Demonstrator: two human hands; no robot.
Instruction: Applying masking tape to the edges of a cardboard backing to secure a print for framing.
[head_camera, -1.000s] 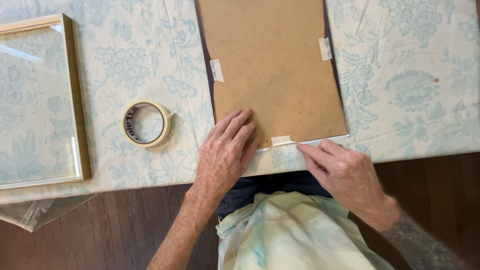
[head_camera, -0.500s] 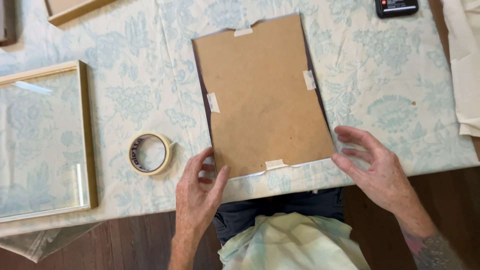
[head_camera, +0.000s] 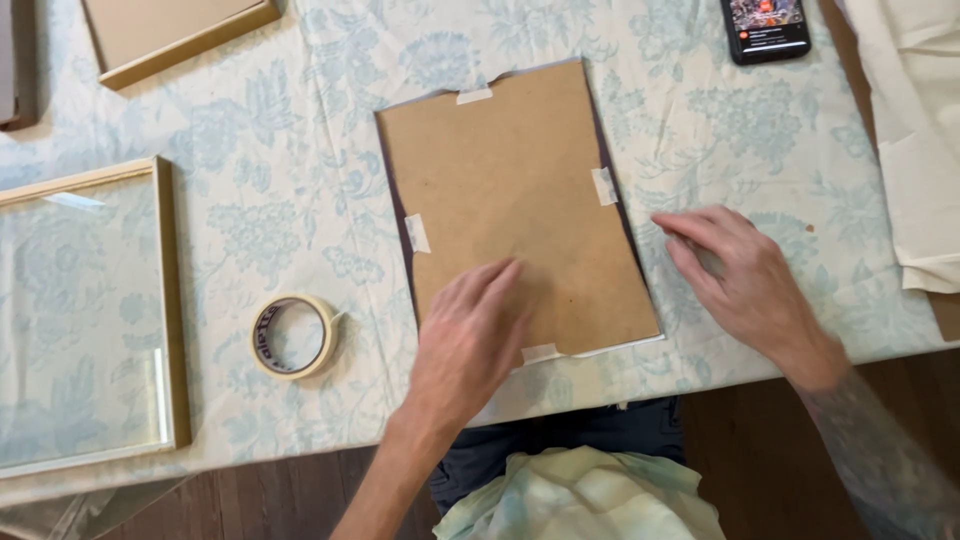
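A brown backing board (head_camera: 510, 190) lies flat on the floral tablecloth (head_camera: 290, 150), held by small strips of pale tape on its four sides. My left hand (head_camera: 470, 335) rests flat on the board's lower left part, fingers spread. My right hand (head_camera: 740, 275) lies open on the cloth just right of the board, fingertips near its right edge. Neither hand holds anything. A roll of masking tape (head_camera: 293, 336) sits on the cloth left of my left hand.
A glazed wooden frame (head_camera: 165, 300) lies at the left. Another wooden frame (head_camera: 190, 45) is at the top left. A black phone (head_camera: 765, 28) lies at the top right, beside cream fabric (head_camera: 920, 130). The table's front edge runs below my hands.
The view has shifted so the board sits lower and nearer the centre. My left hand has moved onto the board. My right hand has slid up along the board's right side.
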